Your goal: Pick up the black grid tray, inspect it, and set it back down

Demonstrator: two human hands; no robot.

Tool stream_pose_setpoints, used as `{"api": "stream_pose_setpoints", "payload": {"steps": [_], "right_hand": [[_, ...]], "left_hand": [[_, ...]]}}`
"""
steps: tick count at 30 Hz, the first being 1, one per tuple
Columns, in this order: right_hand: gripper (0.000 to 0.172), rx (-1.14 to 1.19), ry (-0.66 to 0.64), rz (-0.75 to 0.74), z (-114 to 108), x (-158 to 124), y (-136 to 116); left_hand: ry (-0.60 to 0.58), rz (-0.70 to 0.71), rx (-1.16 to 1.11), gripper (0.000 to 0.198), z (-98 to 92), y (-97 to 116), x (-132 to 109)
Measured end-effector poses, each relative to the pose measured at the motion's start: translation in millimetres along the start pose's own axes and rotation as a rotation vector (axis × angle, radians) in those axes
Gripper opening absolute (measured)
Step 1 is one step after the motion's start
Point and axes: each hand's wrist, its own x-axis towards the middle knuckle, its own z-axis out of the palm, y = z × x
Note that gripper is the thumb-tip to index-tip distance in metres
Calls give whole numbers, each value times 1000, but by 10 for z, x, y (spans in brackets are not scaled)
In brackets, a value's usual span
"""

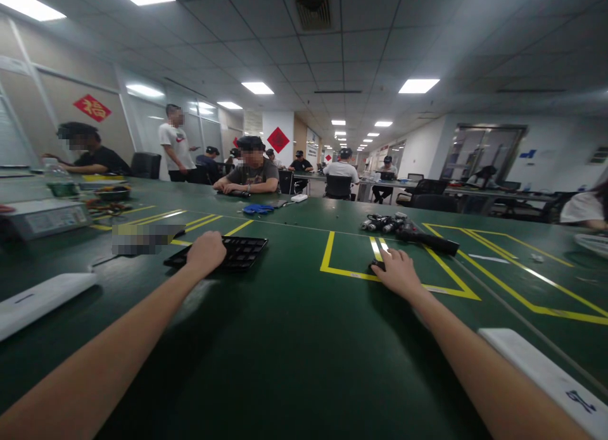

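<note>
A shallow black tray (244, 253) with several small compartments lies on the green table (285, 339) to the left. My left hand (206, 253) is over the tray's middle with its fingers curled; what they hold, if anything, is hidden. Farther right, my right hand (399, 274) has its thumb and fingers around a small black object (377, 264), whose kind I cannot make out. This hand is low over the table inside a yellow-taped rectangle (327, 253).
Cylindrical metal parts with black pieces (387, 223) and a long black tube (434, 240) lie beyond my right hand. White slabs (42, 301) flank both forearms. A blue item (258, 209) lies farther off. A person (251, 168) sits across the table.
</note>
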Motion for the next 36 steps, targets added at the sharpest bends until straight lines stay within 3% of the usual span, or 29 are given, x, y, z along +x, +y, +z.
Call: {"api": "stream_pose_setpoints", "payload": {"steps": [3,5,7,11,14,17,19,22,24,27,30,33,36], "right_hand": [[56,92,30,-101,-84,-68,-286],[56,198,1,-204,-90,-176,-542],[56,304,-70,-333,-46,-316,-783],[57,371,-205,-466,71,-534,-1038],[57,367,-235,-506,55,-517,-1010],[55,320,-183,-435,-24,-357,-832],[53,234,-91,-324,-53,-229,-641],[49,65,23,-147,-10,-97,-308],[46,-17,-9,-56,54,-65,-122],[41,-65,-72,-29,134,-70,18],[39,-76,-57,-30,158,-88,19],[38,-82,-45,-28,149,-94,-7],[38,-78,-41,-26,144,-93,-5]], "left_hand": [[5,152,-59,45,137,378,-200],[-33,411,-153,51,300,639,-390],[-112,568,-163,53,465,833,-562],[-251,653,-125,48,637,952,-687],[-180,674,-157,41,593,937,-697],[-84,747,-228,39,454,982,-846],[-169,861,-267,41,352,1048,-1031],[-406,1006,-304,43,240,1154,-1307],[-483,1023,-318,44,203,1202,-1413],[-486,1005,-305,41,197,1226,-1414],[-324,925,-225,35,235,1192,-1249],[-123,697,-48,30,303,1101,-1003],[-137,577,91,23,385,990,-820]]}}
